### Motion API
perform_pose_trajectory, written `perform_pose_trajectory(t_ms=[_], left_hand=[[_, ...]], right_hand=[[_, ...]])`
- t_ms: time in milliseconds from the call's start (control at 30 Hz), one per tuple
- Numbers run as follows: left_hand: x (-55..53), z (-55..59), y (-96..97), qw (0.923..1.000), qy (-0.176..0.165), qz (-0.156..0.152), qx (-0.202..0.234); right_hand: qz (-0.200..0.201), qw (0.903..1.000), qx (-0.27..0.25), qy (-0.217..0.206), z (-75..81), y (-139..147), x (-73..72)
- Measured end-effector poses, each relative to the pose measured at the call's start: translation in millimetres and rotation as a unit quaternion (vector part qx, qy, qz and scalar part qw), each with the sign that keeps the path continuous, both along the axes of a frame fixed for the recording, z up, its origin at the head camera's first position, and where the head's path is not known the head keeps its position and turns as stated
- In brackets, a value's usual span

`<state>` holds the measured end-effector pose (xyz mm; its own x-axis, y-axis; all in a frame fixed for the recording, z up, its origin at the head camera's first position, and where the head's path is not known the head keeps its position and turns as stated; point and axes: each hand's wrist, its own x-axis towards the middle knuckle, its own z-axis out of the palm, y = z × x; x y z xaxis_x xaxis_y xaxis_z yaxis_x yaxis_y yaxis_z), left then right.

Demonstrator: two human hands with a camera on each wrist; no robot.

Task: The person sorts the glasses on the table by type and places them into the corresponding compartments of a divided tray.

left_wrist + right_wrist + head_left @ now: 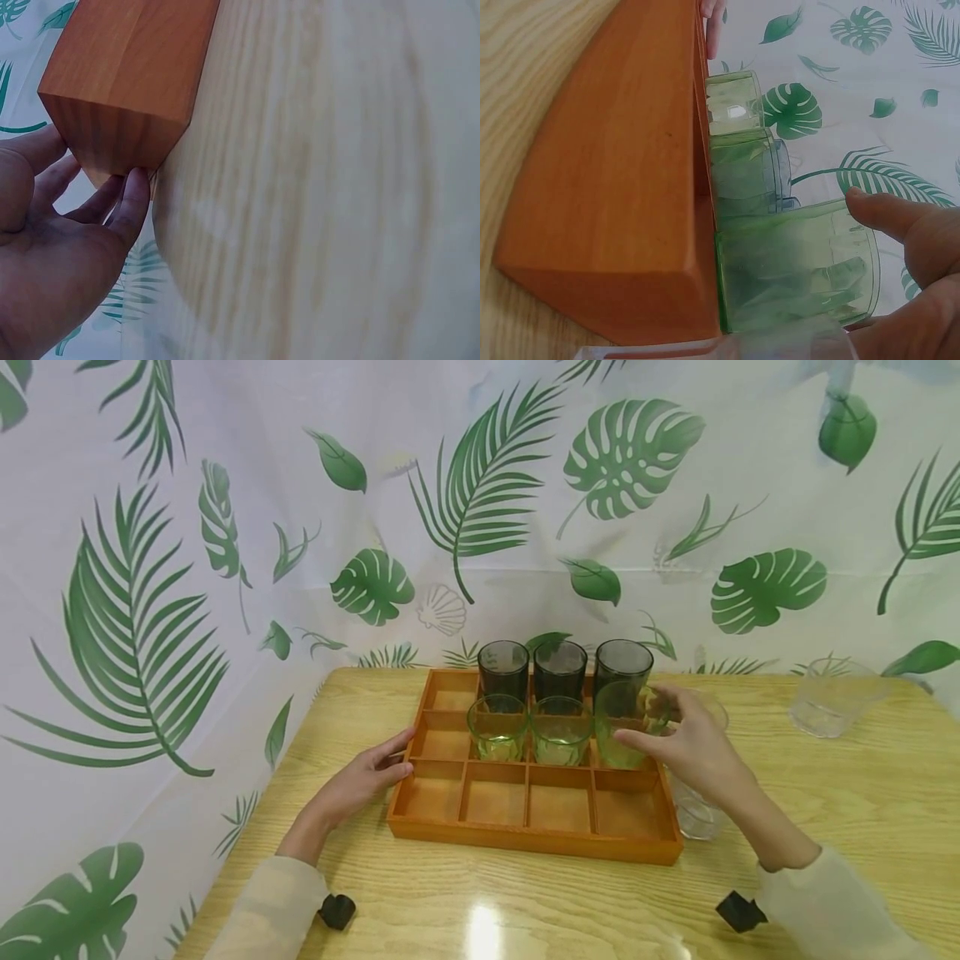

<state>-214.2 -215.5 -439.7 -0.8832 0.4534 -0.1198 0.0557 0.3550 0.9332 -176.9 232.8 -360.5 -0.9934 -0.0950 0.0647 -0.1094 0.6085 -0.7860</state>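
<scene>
My right hand holds a green glass between thumb and fingers, at the right end of the middle row of a wooden compartment tray. Two more green glasses, the left one and the centre one, stand in that row. Behind them, three dark glasses line the back row. On the tray's left side, my left hand rests its fingertips against the outer wall; in the left wrist view, extended fingers touch the tray's wooden end.
Just right of the tray, a clear glass is on the wooden table, partly hidden by my right forearm. Farther right lies another clear glass. A leaf-patterned curtain hangs behind the table and along its left side.
</scene>
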Motion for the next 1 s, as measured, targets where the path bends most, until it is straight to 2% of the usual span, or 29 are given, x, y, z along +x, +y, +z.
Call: perform_pose_trajectory(t_ms=[167,367,767,1000], left_hand=[[0.4,-0.3,-0.2,1.0000,0.001,0.003,-0.003],[0.5,0.2,0.2,1.0000,0.000,0.003,-0.004],[0.2,-0.8,0.1,1.0000,0.003,0.001,-0.004],[-0.1,-0.7,-0.1,1.0000,0.005,-0.002,-0.004]], right_hand=[[0.001,0.9999,0.015,0.002,-4.1,-0.8,-1.9],[0.007,0.9990,0.027,0.035,-6.9,-3.9,-4.0],[-0.024,0.9885,0.134,0.066,-9.6,-4.6,-1.0],[-0.011,0.9896,0.122,0.076,-7.8,-2.6,1.6]])
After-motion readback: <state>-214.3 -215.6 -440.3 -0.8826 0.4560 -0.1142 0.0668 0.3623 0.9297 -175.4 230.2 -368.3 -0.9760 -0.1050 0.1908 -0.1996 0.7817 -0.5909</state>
